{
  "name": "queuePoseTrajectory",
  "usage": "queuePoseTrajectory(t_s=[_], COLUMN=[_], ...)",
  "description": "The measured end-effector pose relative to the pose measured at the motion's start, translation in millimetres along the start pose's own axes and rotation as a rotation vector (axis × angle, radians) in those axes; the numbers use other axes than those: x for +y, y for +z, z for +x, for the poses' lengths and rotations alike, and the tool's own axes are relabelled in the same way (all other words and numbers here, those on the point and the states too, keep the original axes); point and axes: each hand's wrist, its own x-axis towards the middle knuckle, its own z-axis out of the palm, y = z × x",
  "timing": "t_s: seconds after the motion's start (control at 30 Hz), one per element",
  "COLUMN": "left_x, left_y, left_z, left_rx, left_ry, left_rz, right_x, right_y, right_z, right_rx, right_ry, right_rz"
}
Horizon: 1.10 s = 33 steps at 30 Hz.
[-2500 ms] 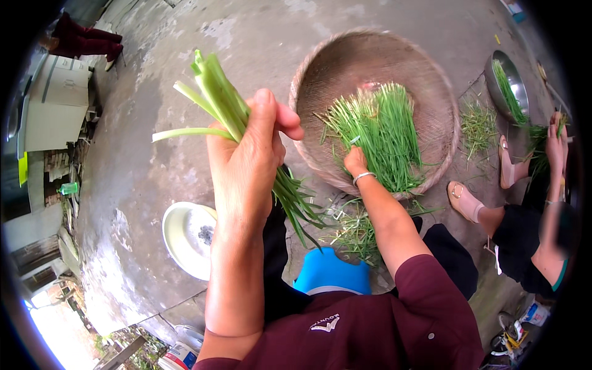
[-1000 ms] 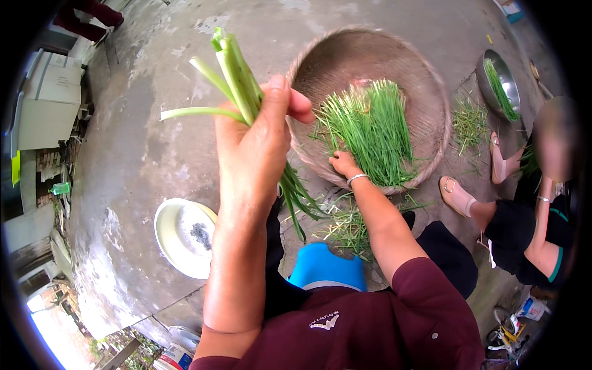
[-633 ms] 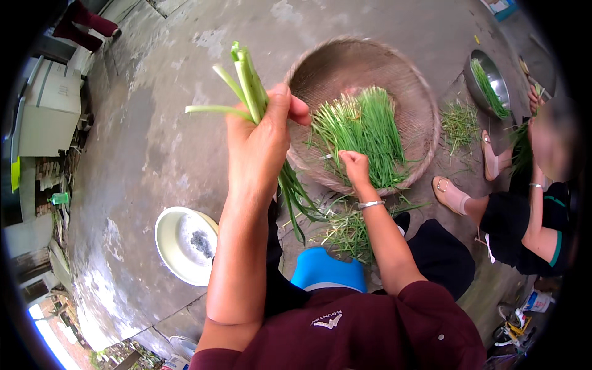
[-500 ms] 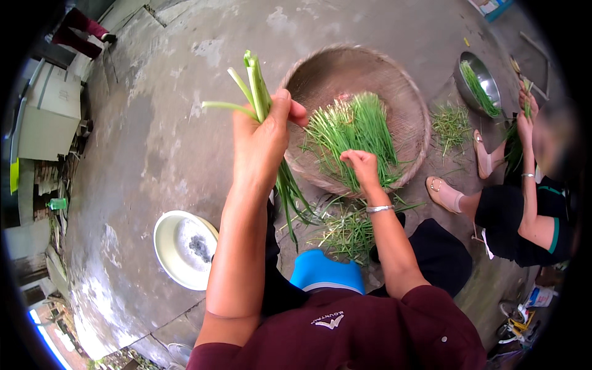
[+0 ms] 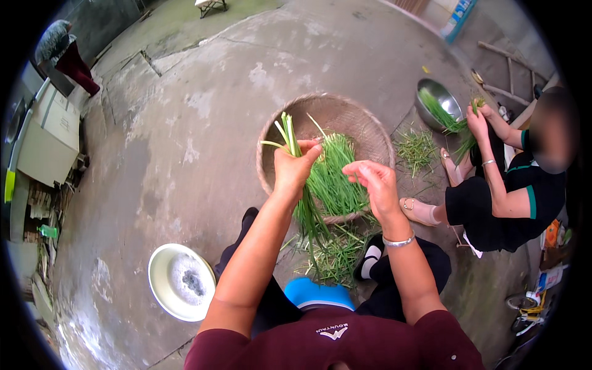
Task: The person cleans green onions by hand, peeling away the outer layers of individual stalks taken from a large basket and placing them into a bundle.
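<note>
My left hand [image 5: 292, 168] is closed round a small bunch of chives [image 5: 288, 131]. Their pale stem ends stick up above my fingers, and the green leaves hang below toward my lap. To its right, my right hand [image 5: 376, 185] has thumb and fingers drawn together over the near right part of the basket; whatever is in them, if anything, is too small to make out. Under both hands stands a round woven basket [image 5: 369, 126], in which a thick pile of chives [image 5: 338, 176] lies. Loose trimmings [image 5: 336, 256] cover the ground between my feet.
A cream basin [image 5: 161, 280] stands at my left, and a blue stool [image 5: 317, 293] is under me. At right sits a co-worker [image 5: 493, 197] holding chives, beside a metal bowl [image 5: 425, 111] and another heap of trimmings [image 5: 416, 151]. Another person [image 5: 68, 55] stands far left.
My left hand has come down and right with its bunch, now over the basket's near left side. My right hand has lifted off the pile. The view has tilted up.
</note>
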Motion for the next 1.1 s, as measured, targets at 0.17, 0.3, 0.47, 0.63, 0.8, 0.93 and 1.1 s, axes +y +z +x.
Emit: queuePoseTrajectory(t_s=[0.17,0.3,0.47,0.63,0.8,0.93,1.1], left_x=[6,10,7,-4,4,-4,1], left_y=[17,25,37,23,43,48,28], left_z=[-8,-13,-15,-16,-29,-24,-20], left_rx=[-0.086,-0.158,-0.287,-0.295,-0.394,-0.377,-0.289], left_ry=[-0.079,-0.076,-0.084,-0.12,-0.069,-0.023,-0.097], left_rz=[-0.218,-0.252,-0.139,-0.032,0.045,0.085,0.09], right_x=[-17,-16,-25,-7,4,-8,-3], right_y=[8,-5,-18,-4,-33,-35,-20], right_z=[-15,-14,7,22,14,12,23], right_rx=[-0.125,-0.264,0.054,0.054,0.065,0.05,0.079], right_ry=[-0.053,0.018,-0.269,0.004,0.023,0.011,-0.227], right_rz=[-0.084,-0.161,-0.462,-0.064,-0.07,-0.13,-0.38])
